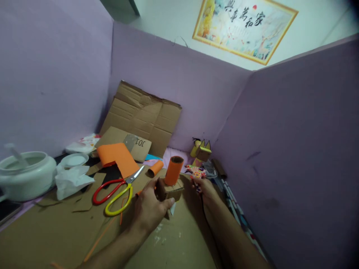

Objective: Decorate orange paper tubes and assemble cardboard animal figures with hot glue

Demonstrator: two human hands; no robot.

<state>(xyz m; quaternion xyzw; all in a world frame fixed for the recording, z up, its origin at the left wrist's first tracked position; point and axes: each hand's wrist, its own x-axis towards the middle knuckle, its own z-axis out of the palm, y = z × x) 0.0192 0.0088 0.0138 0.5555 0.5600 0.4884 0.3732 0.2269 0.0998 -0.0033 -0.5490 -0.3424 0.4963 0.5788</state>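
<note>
Box (175,194): between my hands, inside my left hand (153,205), whose fingers and thumb clamp its side; whether it also rests on the counter (171,246), I cannot tell.
Orange tube (174,172): upright on the box, just beyond my left thumb; the side grip appears chosen to steady the base and leave the tube unobstructed.
Corded tool (198,186): closed in my right hand (206,189), apart from box and tube; probably held off to avoid accidental contact.
Hands: separated, box on the left, tool on the right.
Scissors (128,182): left of my left hand, blades pointing away, presumably set aside within reach.
Orange roll (156,168): lying beyond my left hand.
</note>
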